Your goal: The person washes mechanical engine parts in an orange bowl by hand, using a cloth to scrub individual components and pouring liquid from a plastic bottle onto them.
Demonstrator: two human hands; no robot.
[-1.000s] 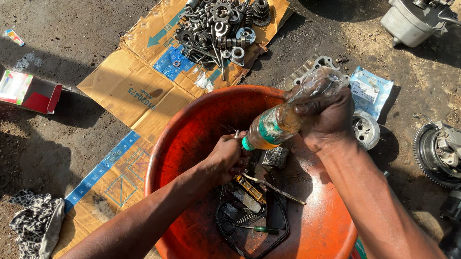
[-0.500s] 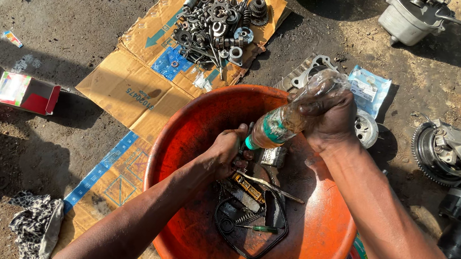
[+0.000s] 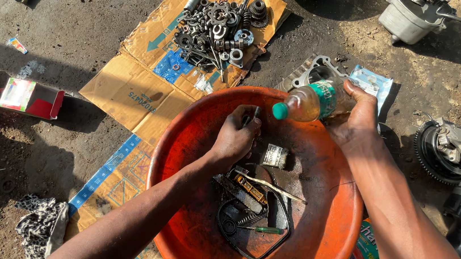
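Observation:
My right hand (image 3: 359,123) grips a clear plastic bottle (image 3: 314,101) with a green cap and green label, held nearly level over the far rim of a large orange basin (image 3: 333,237). The bottle holds yellowish liquid. My left hand (image 3: 235,138) is closed around a small dark part (image 3: 255,114) just left of the cap, over the basin. In the basin lie a small brush (image 3: 275,156), a black rubber gasket (image 3: 252,251), a green-handled screwdriver (image 3: 263,229) and oily metal pieces.
Flattened cardboard (image 3: 133,79) lies at the left, with a pile of gears, bearings and bolts (image 3: 218,28). A metal gasket plate (image 3: 314,70) and a blue packet (image 3: 372,81) lie behind the basin. Engine parts (image 3: 457,147) sit at the right, a red box (image 3: 31,98) and rags at the left.
The bottle has swung up from a downward pour to nearly level. My left hand has lifted slightly with the small part.

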